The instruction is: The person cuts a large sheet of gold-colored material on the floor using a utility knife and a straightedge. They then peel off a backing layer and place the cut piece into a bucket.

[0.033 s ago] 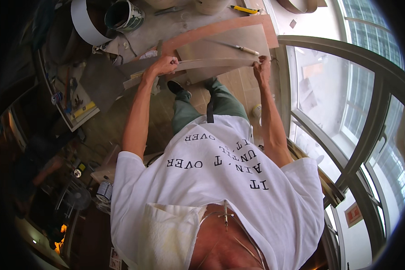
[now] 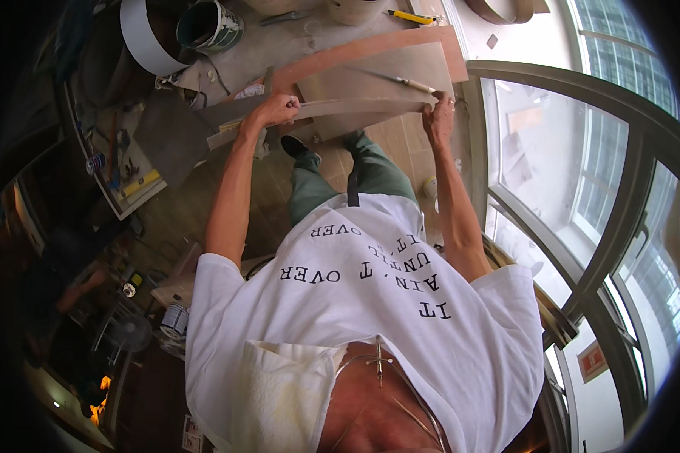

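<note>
A long, thin, slightly bowed strip [image 2: 363, 106], greyish-brown, spans between my two hands over the near edge of the bench. My left hand [image 2: 278, 110] is closed, its fingers pinched at the strip's left part. At the other end my right hand [image 2: 439, 124] has its fingers closed on the strip. A slim tool with a thin shaft and a pale wooden handle [image 2: 418, 85] lies just beyond; its handle end reaches my right fingertips. Beneath are a flat tan sheet [image 2: 385, 62] and a curved reddish-brown piece [image 2: 340, 54].
A paint-stained bucket [image 2: 211, 29] and a curved white band [image 2: 141, 38] stand at the far left. A yellow cutter [image 2: 412, 16] lies at the back. Framed windows [image 2: 555, 143] close off the right side. Tools lie on a tray [image 2: 140, 198] at left, near another person's arm [image 2: 83, 288].
My right hand has shifted slightly, its fingers now a little higher by the tool's handle end. My left hand and the strip look nearly the same.
</note>
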`<act>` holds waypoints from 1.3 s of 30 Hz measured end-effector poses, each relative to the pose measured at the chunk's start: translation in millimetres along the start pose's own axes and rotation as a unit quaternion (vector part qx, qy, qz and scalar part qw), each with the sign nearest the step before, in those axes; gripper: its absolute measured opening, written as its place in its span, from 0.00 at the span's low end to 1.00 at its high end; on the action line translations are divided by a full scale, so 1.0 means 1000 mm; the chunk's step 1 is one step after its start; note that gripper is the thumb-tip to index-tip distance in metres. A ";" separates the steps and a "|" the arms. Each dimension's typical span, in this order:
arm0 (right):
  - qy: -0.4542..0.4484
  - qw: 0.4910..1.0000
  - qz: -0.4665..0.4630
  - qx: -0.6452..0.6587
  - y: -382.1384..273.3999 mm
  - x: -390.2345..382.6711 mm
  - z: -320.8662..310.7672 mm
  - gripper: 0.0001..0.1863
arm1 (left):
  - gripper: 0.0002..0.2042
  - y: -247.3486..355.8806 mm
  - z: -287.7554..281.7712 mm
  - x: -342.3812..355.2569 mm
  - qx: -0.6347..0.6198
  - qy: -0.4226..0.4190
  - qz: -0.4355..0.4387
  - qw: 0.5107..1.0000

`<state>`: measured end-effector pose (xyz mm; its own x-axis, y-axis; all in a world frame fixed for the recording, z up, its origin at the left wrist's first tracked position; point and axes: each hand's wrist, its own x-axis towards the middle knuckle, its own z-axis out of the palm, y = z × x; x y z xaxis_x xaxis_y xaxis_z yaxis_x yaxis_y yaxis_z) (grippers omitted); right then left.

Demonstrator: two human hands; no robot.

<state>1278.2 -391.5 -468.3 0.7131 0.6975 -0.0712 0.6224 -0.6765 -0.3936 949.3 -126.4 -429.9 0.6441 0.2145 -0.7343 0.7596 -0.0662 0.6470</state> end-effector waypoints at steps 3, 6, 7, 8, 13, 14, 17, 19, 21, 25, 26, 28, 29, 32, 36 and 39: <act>-0.068 0.986 -0.151 0.029 -0.064 -0.013 -0.012 0.27 | 0.08 -0.011 0.001 0.005 -0.009 -0.003 0.003 1.000; -0.151 0.948 -0.277 0.038 -0.101 -0.016 0.011 0.29 | 0.08 -0.010 -0.004 0.016 -0.011 0.002 -0.004 1.000; -0.176 0.939 -0.292 0.050 -0.112 -0.019 0.016 0.30 | 0.08 -0.012 -0.006 0.018 0.003 -0.005 -0.005 1.000; -0.188 0.938 -0.288 0.039 -0.122 -0.021 0.019 0.28 | 0.08 -0.014 -0.007 0.018 0.017 -0.012 -0.005 1.000; -0.165 0.931 -0.325 0.023 -0.125 -0.016 0.040 0.19 | 0.08 -0.013 -0.004 0.018 -0.011 0.000 -0.001 1.000; -0.167 0.929 -0.329 0.020 -0.125 -0.016 0.042 0.18 | 0.08 -0.015 -0.003 0.019 -0.036 0.003 -0.009 0.999; -0.209 0.922 -0.324 -0.010 -0.122 -0.016 0.040 0.17 | 0.08 -0.008 -0.003 0.017 -0.027 -0.013 -0.011 0.999; -0.200 0.921 -0.334 -0.002 -0.121 -0.019 0.042 0.16 | 0.08 -0.017 -0.002 0.017 -0.038 -0.012 -0.007 0.999; -0.179 0.921 -0.345 0.003 -0.117 -0.021 0.048 0.16 | 0.09 -0.024 0.000 0.018 -0.045 -0.006 -0.003 0.999; -0.155 0.924 -0.348 0.010 -0.112 -0.018 0.057 0.15 | 0.09 -0.030 -0.003 0.018 0.062 0.060 0.043 0.995; -0.160 0.925 -0.343 0.014 -0.113 -0.016 0.057 0.15 | 0.10 -0.032 -0.008 0.012 0.118 0.087 0.061 0.987; -0.175 0.924 -0.339 0.009 -0.119 -0.015 0.051 0.16 | 0.10 -0.054 -0.025 -0.005 0.103 0.099 0.043 0.989; -0.183 0.924 -0.337 0.005 -0.122 -0.015 0.048 0.17 | 0.10 -0.066 -0.036 -0.013 0.096 0.106 0.035 0.989; -0.196 0.925 -0.326 0.001 -0.127 -0.016 0.046 0.17 | 0.09 -0.104 -0.065 -0.049 0.070 0.122 0.006 0.990; -0.204 0.924 -0.322 -0.007 -0.130 -0.016 0.043 0.17 | 0.09 -0.133 -0.074 -0.087 -0.014 0.188 -0.026 0.982; -0.205 0.925 -0.320 0.001 -0.132 -0.015 0.042 0.18 | 0.09 -0.149 -0.064 -0.091 -0.116 0.251 -0.020 0.961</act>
<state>1172.0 -302.4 -454.2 0.0160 0.9864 -0.1637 0.8743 -0.0932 -0.4764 771.5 -73.8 -446.2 0.4459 0.6594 -0.6053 0.7050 0.1580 0.6914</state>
